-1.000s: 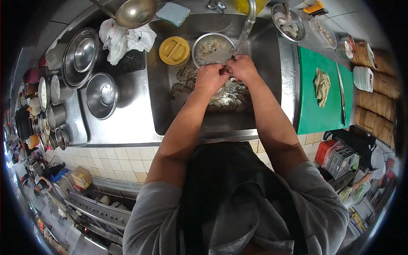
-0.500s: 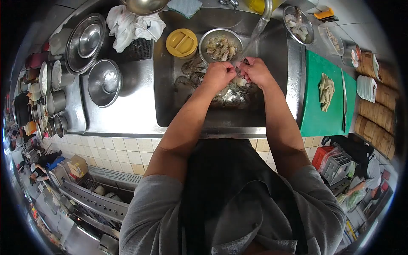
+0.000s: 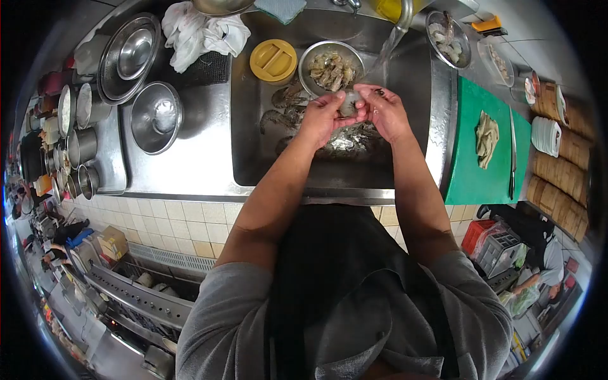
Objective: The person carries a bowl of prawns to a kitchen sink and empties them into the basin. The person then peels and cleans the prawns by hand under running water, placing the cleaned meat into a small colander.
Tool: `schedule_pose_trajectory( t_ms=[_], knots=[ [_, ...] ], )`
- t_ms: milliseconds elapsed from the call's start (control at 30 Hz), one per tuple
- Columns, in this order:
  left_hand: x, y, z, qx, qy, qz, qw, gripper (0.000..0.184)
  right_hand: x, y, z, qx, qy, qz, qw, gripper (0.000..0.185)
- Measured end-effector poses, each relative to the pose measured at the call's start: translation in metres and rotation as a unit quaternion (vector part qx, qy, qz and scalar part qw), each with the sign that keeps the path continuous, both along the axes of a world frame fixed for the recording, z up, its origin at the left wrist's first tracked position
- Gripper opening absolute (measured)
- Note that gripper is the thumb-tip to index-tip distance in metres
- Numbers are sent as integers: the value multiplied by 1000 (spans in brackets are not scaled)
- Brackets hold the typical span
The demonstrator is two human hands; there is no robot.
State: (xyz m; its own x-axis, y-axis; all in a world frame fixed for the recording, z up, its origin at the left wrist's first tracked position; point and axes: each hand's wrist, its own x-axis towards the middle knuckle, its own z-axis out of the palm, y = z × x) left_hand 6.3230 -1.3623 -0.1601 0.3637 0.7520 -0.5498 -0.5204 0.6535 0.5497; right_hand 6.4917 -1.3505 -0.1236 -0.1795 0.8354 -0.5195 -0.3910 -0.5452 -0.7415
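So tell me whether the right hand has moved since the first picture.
Yes, slightly: judged against the fixed faucet, the right hand has shifted away from it, toward the sink's front rim.

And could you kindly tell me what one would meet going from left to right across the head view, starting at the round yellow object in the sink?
Round yellow object, left hand, right hand, crumpled beige cloth, knife, stack of white dishes.
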Motion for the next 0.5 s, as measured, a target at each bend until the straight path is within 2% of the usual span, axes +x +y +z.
schedule_pose_trajectory(
  t_ms=[33,100,233,300,367,500],
  knots=[
    [2,-3,1,37,27,-5,999,39,-3,-4,0,-1,-1,0,1000,24],
    [3,-8,3,20,28,8,999,35,-8,-10,-3,5,-105,53,993,28],
    [0,-10,-2,-5,23,34,999,25,-21,-21,-5,41,-196,33,979,25],
    [2,-11,-5,2,11,34,999,23,-27,-28,0,56,-207,24,976,24],
    [4,-9,-4,3,60,26,998,23,-32,-31,5,89,-239,13,967,22],
    [6,-2,5,-27,36,29,999,19,-33,-34,6,126,-228,14,965,21]
  ],
)
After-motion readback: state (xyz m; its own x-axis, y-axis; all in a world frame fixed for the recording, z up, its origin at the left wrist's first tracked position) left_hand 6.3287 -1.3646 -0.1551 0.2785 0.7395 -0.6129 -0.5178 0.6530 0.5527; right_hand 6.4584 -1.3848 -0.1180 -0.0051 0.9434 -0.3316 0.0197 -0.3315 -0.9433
